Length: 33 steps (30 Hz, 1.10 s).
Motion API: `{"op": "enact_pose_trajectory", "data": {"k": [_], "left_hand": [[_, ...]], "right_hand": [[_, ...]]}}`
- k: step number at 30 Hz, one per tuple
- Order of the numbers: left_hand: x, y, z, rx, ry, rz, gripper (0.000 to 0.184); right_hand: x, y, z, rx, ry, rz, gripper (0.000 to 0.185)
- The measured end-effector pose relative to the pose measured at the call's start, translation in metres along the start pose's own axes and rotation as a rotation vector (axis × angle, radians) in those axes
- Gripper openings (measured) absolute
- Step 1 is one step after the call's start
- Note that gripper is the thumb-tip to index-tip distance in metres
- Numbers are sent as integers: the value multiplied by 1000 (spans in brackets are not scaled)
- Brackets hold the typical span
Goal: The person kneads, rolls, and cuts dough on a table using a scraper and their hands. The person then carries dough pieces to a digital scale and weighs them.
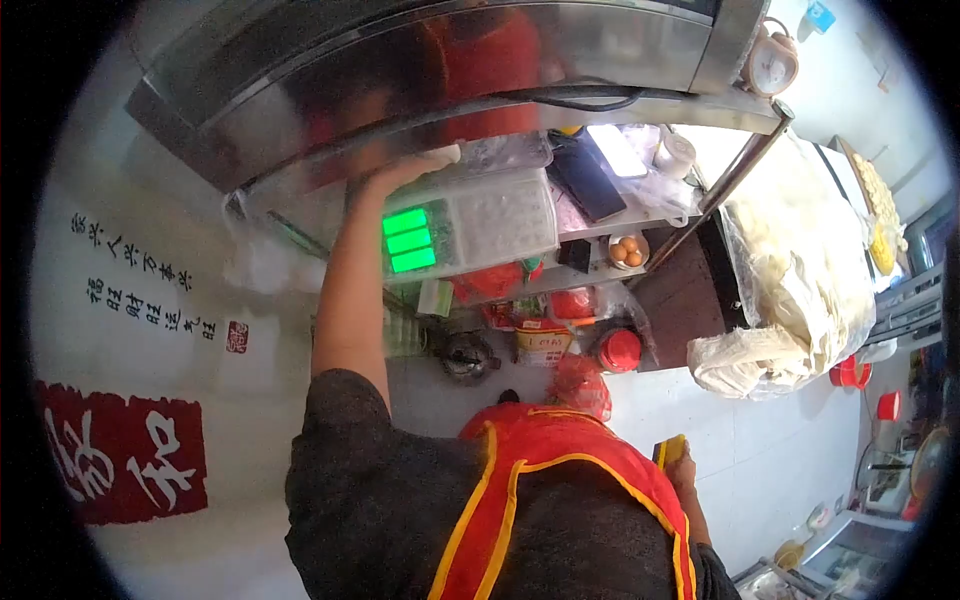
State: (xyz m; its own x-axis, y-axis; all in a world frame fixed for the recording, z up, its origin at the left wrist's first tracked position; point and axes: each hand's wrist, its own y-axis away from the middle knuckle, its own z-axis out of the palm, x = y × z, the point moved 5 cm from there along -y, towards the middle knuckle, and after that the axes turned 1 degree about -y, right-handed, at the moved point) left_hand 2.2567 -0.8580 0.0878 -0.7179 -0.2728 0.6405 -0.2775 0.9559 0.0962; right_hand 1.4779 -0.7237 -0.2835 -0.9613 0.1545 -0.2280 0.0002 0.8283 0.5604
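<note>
My left hand (405, 172) reaches up under the steel ledge, its fingers closed at a small white piece (442, 157) that I cannot make out. Just below that hand, a weighing scale (445, 233) with bright green displays sits on the shelf under a clear cover. Low on the right, beside my body, my right hand (684, 474) grips a yellow sponge (671, 451) with a dark side. A red apron (560, 430) with yellow trim covers my front.
A steel cabinet (560, 60) overhangs the shelf. Nearby are a dark phone-like slab (587, 178), a bowl of eggs (628, 251), a red-lidded jar (619, 350) and a metal pot (468, 357). Pale cloth (790, 280) covers the right side, past a steel post (722, 190).
</note>
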Motion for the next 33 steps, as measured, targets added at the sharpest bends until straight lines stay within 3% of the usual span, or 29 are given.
{"op": "enact_pose_trajectory", "data": {"k": [1, 3, 4, 6, 9, 12, 14, 16, 21, 27, 30, 33], "left_hand": [[24, 19, -7, 111, -102, -40, 62], [8, 36, -18, 328, -217, -70, 58], [-33, 23, -19, 432, -235, -52, 55], [-65, 21, -29, 660, -311, 147, 57], [-42, 53, -38, 765, -378, -49, 49], [-46, 55, -35, 655, -289, -38, 41], [-49, 54, -32, 681, -291, -44, 39], [-41, 58, -29, 727, -282, -57, 39], [-26, 63, -25, 794, -270, -23, 37], [-22, 53, -17, 672, -326, -131, 36], [-2, 61, -13, 704, -368, -84, 39], [-4, 39, 0, 649, -646, -42, 49]], "right_hand": [[-1, -4, -2, 8, 7, -22, 81], [-5, -15, -11, 17, 11, -90, 81], [-7, -17, -15, 18, 2, -129, 81], [-1, -30, -11, -1, -93, -150, 81], [67, -88, 39, -47, -283, -92, 81], [73, -96, 48, -49, -166, -118, 81], [60, -80, 38, 0, 148, -203, 81], [49, -70, 30, 5, 245, -210, 82], [35, -66, 21, -69, 224, -181, 83], [14, -62, 13, -111, 180, -189, 84], [-3, -60, 8, -120, 146, -242, 85], [-23, -61, 1, -76, 126, -371, 86]]}}
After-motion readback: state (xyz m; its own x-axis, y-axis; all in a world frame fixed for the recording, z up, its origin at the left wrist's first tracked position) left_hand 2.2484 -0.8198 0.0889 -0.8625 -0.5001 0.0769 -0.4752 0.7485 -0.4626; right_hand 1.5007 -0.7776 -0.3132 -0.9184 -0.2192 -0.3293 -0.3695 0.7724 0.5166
